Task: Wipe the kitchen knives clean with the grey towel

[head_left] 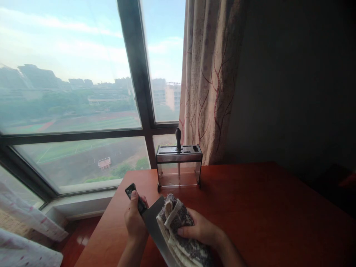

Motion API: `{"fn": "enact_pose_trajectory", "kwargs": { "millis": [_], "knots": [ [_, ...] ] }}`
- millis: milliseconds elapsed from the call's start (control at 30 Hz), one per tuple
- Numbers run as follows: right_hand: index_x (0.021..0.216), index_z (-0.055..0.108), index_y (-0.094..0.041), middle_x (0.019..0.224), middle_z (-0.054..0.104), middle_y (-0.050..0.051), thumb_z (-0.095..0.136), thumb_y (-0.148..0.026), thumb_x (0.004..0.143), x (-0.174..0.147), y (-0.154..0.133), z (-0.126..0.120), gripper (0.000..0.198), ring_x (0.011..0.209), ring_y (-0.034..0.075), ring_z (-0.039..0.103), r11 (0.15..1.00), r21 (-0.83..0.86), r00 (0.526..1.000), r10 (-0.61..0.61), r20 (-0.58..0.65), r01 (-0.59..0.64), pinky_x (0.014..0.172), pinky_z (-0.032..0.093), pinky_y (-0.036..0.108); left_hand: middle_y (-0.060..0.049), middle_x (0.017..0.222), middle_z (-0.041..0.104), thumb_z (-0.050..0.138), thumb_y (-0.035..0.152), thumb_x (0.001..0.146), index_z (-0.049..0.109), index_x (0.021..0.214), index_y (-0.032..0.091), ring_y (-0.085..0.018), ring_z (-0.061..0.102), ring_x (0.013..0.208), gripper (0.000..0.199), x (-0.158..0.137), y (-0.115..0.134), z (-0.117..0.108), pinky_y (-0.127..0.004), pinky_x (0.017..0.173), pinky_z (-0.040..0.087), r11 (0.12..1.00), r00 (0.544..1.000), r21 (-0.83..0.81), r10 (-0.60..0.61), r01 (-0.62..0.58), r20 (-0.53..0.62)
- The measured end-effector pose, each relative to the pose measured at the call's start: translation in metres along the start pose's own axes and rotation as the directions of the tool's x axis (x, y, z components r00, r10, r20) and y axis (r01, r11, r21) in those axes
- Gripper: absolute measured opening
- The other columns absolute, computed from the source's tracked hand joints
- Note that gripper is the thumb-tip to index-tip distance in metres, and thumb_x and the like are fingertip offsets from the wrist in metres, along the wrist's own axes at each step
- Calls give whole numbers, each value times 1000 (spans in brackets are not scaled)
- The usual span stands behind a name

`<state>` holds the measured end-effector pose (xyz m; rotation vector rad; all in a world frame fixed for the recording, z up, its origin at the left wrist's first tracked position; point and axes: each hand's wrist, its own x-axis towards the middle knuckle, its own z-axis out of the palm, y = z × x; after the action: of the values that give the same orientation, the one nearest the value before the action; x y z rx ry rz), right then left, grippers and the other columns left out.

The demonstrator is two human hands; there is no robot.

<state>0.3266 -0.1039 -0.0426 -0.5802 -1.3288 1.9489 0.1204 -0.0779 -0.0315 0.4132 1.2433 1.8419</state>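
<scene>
Fingers of the left hand (133, 219) were wrapped around the dark handle (129, 188) of a broad knife (155, 217), the thumb pressed on top, holding it tilted over the near part of the table (250, 211). The right hand (204, 228) pinched a folded grey-and-cream cloth (182, 217) between thumb and fingers, covering the right part of the blade. Beyond them, toward the far edge, stood a clear-walled holder (167, 157) with a metal top; one dark-handled tool (178, 138) rose from it, its thin rod visible inside. The red-brown tabletop ran right into shadow. A beige curtain (208, 74) with red branches hung at the far side, right of a dark-framed window (132, 55) overlooking a sports field (80, 148). A paler curtain (30, 244) showed at near left; a dark wall (283, 74) stood right.
</scene>
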Motion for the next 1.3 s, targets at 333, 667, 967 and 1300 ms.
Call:
{"fn": "enact_pose_trajectory", "kwargs": {
  "millis": [333,667,967,1300],
  "knots": [
    [119,62,-18,105,70,6,80,-38,67,3,-2,4,59,102,25,62,999,-15,993,-41,-114,40,93,44,37,6,46,45,64,64,69,52,56,19,-10,40,44,49,-36,-14,10,-23,45,35,983,982,181,-41,7,184],
    [126,58,-19,111,69,7,78,-38,71,4,0,6,61,111,28,60,993,-50,982,-113,-148,107,99,41,42,5,45,47,68,66,64,53,55,17,-10,40,44,52,-39,-23,8,-23,43,35,987,982,159,-25,-5,185],
    [121,59,-17,115,67,7,78,-38,71,4,2,6,57,107,27,60,981,-180,979,-110,-169,79,94,44,39,5,48,50,66,62,69,56,58,17,-10,43,45,47,-15,-10,2,-21,43,35,997,995,69,7,-13,96],
    [118,62,-17,107,69,5,78,-37,70,4,1,5,54,100,25,62,991,-125,993,-51,-102,38,89,45,35,4,52,55,71,53,69,57,61,17,-9,47,46,39,-5,-3,4,-18,44,39,992,995,-84,-95,93,-19]
  ]
}}
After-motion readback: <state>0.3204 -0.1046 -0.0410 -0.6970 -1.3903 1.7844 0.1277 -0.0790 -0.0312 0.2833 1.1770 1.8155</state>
